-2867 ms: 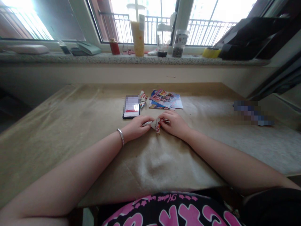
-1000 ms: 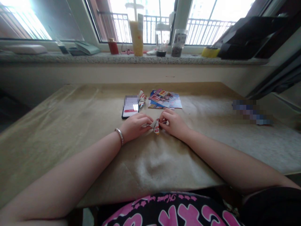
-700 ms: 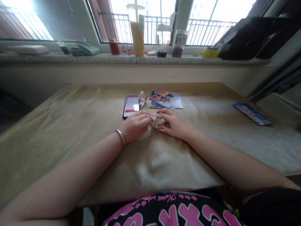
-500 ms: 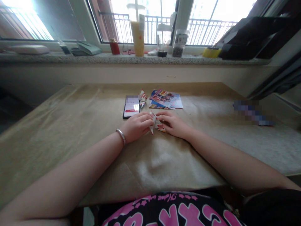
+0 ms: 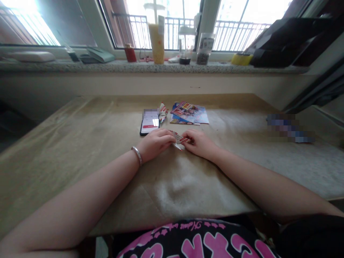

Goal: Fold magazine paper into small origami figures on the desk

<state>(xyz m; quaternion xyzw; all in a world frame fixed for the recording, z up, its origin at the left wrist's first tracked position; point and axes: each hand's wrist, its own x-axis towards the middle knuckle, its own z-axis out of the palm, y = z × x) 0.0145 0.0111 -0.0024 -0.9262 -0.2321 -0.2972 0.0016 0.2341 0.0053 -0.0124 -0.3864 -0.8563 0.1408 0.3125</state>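
Between my two hands is a piece of folded paper (image 5: 178,137), white with red print, its folds partly covered by my fingers. My left hand (image 5: 158,141), with a silver bracelet at the wrist, is closed on the paper's left side. The right side is pinched by the fingers of my right hand (image 5: 198,142). Just beyond my left hand lies a phone (image 5: 149,122) with a lit screen. Beside the phone stands another folded paper piece (image 5: 163,111), with similar red and white print.
Colourful printed sheets (image 5: 189,113) lie stacked beyond my hands on the cloth-covered table (image 5: 113,114). A blurred-out item (image 5: 290,129) is at the far right. Along the windowsill (image 5: 166,67) stand a tall yellow drink cup (image 5: 157,43), a red bottle (image 5: 130,53) and yellow tape (image 5: 242,59).
The folded paper has turned and shifted in my hands, and its lower point now slants to the right. My right fingers have drawn in from a spread pose to a pinch.
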